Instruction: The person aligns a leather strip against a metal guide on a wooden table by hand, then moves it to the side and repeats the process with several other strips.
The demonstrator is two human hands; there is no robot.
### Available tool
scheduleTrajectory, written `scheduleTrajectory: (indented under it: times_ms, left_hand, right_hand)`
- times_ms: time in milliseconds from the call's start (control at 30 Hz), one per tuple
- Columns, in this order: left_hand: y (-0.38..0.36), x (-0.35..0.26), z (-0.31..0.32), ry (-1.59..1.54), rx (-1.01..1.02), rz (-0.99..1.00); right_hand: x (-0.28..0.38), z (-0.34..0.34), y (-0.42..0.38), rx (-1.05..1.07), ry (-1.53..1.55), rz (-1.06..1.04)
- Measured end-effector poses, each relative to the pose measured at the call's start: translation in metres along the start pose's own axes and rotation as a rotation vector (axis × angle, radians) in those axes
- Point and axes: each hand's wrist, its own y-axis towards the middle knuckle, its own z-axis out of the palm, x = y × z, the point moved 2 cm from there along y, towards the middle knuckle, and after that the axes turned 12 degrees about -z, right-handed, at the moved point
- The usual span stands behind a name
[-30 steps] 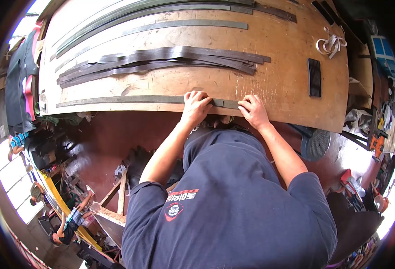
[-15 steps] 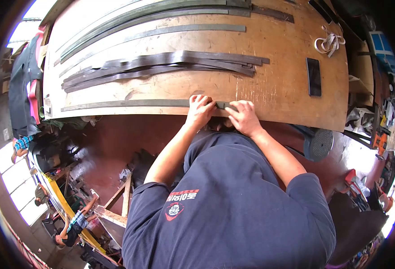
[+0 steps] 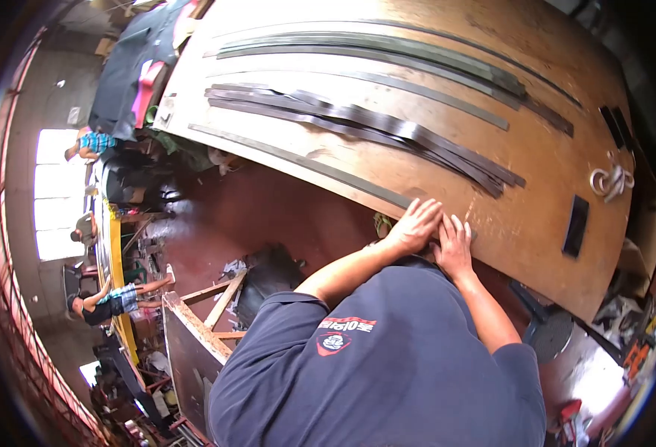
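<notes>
A long, flat dark grey strip [image 3: 306, 164] lies along the front edge of the wooden table [image 3: 536, 201]. At its right end is my left hand [image 3: 417, 226], with the fingers close together over the strip. My right hand [image 3: 454, 246] is right beside it, fingers bent over the same end and nearly touching the left hand. Both hands seem to grip the strip there, and they hide most of its end. Behind it lies a loose bundle of dark, wavy strips [image 3: 387, 130].
More flat strips [image 3: 387, 56] lie farther back. A dark phone [image 3: 575, 226] and a coil of white tape [image 3: 611, 181] are at the right. A stool [image 3: 548, 335] stands below the table edge. Several people, one in a dark top [image 3: 99, 311], are at the far left.
The view has turned, so the table now slants down to the right. My hands have come closer together at the strip's end, and the left fingers are straighter.
</notes>
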Motion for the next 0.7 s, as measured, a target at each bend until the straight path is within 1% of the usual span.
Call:
scheduleTrajectory:
  times_ms: [67,100,133,233,267,333,400,533,600,633,667,700]
  left_hand:
    - [-0.01,0.007,-0.006,0.065,0.16,0.027]
    - [-0.015,0.014,-0.009,0.034,0.243,-0.016]
    - [-0.021,0.027,-0.012,0.078,0.28,0.038]
    - [-0.033,0.06,-0.024,0.105,0.288,0.024]
    - [-0.036,0.074,-0.034,0.083,0.276,-0.016]
    - [-0.043,0.109,-0.056,0.112,0.267,-0.184]
    - [-0.058,0.161,-0.078,0.172,0.237,-0.281]
    - [-0.092,0.299,-0.137,0.206,0.261,-0.473]
    - [-0.103,0.372,-0.18,0.277,0.269,-0.592]
    - [-0.113,0.413,-0.198,0.307,0.237,-0.619]
    - [-0.121,0.456,-0.214,0.336,0.203,-0.644]
    - [-0.126,0.496,-0.233,0.389,0.209,-0.675]
  right_hand:
    - [0.003,0.008,0.003,0.08,-0.078,0.027]
    - [0.003,0.009,0.002,0.104,-0.1,0.047]
    - [0.001,0.011,-0.001,0.124,-0.085,0.049]
    - [0.004,0.01,-0.004,0.155,-0.127,0.114]
    - [0.007,0.011,-0.005,0.159,-0.134,0.109]
    - [0.011,0.015,-0.002,0.104,-0.172,0.154]
    - [0.02,0.014,0.004,0.105,-0.165,0.236]
    - [0.042,0.012,0.022,0.129,-0.252,0.404]
    - [0.053,0.012,0.032,0.187,-0.317,0.489]
    - [0.055,0.016,0.034,0.202,-0.364,0.518]
    - [0.062,0.013,0.044,0.263,-0.362,0.612]
    - [0.068,0.011,0.053,0.31,-0.353,0.685]
